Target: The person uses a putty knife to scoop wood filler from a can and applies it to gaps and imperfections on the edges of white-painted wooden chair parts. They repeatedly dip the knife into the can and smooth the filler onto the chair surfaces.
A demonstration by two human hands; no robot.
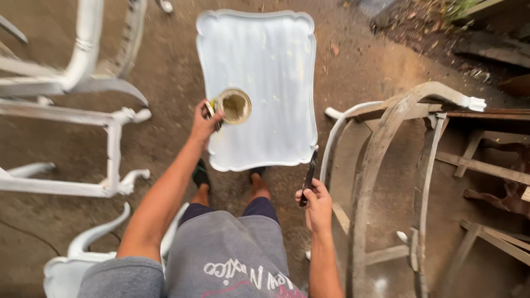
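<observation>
1. The can (234,106) was held in the left hand (203,122), its grip closed on the rim, over the white surface (265,66)
2. The brush (308,177) was gripped in the right hand (316,205); it was best loaded lightly, the can kept level
3. The bristles and the can's contents could not be made out

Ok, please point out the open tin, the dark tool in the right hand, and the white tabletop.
Open tin (236,106), head view: on its inside, yellowish bottom.
Dark tool (308,177), head view: on the middle of its dark shaft.
White tabletop (270,49), head view: on its bare painted upper surface.
</observation>
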